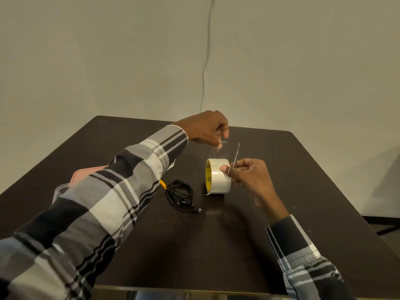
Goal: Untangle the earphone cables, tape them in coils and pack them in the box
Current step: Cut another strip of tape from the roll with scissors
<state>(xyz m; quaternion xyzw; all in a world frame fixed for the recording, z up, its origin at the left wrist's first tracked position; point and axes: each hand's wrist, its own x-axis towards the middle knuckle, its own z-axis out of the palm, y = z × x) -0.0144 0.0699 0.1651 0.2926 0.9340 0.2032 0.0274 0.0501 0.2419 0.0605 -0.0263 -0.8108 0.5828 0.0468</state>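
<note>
While we look outward from our own edge of the table (281, 245), the first thing of the task is the coiled black earphone cable (180, 194), lying loose and not yet taped just left of the tape roll (217, 176). Standing on its edge, the roll is our landmark. Our right hand (246, 173) sits against its right side, thumb pressed on the roll's outer face, fingers curled round the handles of what looks like a pair of scissors (236, 154), whose blades rise just beyond the roll. Beyond and above the roll, our left hand (207, 131) pinches the free end of a clear tape strip (221, 149), drawn up taut.

We judge the step to be cutting off a strip. To do it well we should keep the strip stretched, hold the roll down firmly so it cannot tip, and cut close to the roll, squarely across. Slack would let the strip fold onto itself.

Well left of the roll, partly hidden by our sleeve (121, 176), lies the pink-lidded box (75, 178).
</note>
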